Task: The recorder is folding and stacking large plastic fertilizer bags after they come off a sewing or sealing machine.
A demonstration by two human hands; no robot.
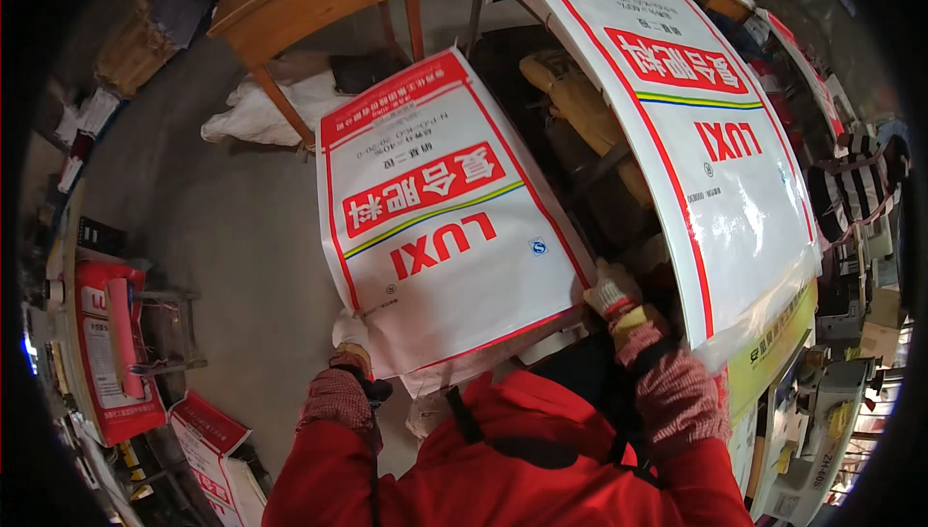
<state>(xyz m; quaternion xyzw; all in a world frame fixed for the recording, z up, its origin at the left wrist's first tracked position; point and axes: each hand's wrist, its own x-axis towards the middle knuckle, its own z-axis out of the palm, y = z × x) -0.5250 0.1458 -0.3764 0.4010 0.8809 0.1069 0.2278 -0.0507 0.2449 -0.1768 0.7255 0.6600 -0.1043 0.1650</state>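
Left hand (pixel 351 334) grips the sack (pixel 449 216) at seven o'clock, right hand (pixel 616 297) at four: seemingly a holding-flat step; shifting it likely calls for even tension

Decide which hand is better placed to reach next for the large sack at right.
Probably the right hand: it grips the held sack close to the large sack; the left hand grips the opposite side, farther away.

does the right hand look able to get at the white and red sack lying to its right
Probably yes: the right-side sack lies close by the right hand with nothing visible between, though the hand would likely first have to release the held sack.
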